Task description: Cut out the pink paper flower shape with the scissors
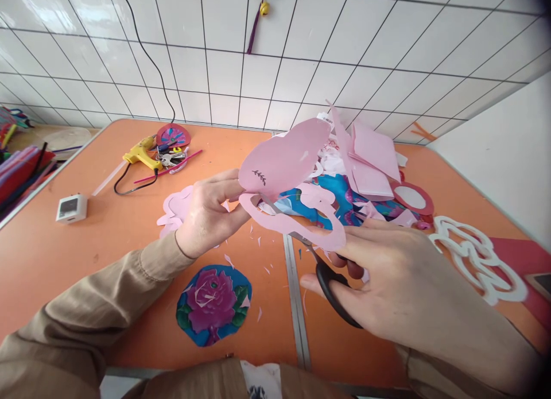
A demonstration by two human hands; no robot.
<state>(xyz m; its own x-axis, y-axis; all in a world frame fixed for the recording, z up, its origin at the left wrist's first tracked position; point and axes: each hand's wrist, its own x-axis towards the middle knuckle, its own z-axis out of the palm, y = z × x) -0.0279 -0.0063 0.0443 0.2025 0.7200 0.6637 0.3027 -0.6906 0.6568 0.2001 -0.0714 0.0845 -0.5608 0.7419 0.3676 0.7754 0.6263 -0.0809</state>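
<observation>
Fingers (226, 188) of my left hand (206, 212) are pressed together in a pinch on the near edge of the pink paper (284, 158), thumb under and the others on top, holding the sheet up off the bench (99, 244) and a little left of its centre seam. My right hand (413, 290) is curled into the black handles of the scissors (331, 293), fingers closed around the loops, not spread. The blades run up and left into the paper, just below a small dark leaf mark. The sheet hides them in part, so I cannot tell how far apart they stand.

As I judge it, the step in hand is a curved cut along the outline: a thin pink strip (301, 229) already hangs loose under the main shape, looping across my right knuckles. The next stretch calls for my left hand to turn the sheet into the blades, with short bites so the curve does not tear.

Small pink snippets (228, 260) lie on the bench below the work. Nearer me lies a round rose picture (213, 304), and beyond the paper sits a heap of pink and patterned sheets (370, 163). A yellow glue gun (140, 154) rests well apart at far left.
</observation>
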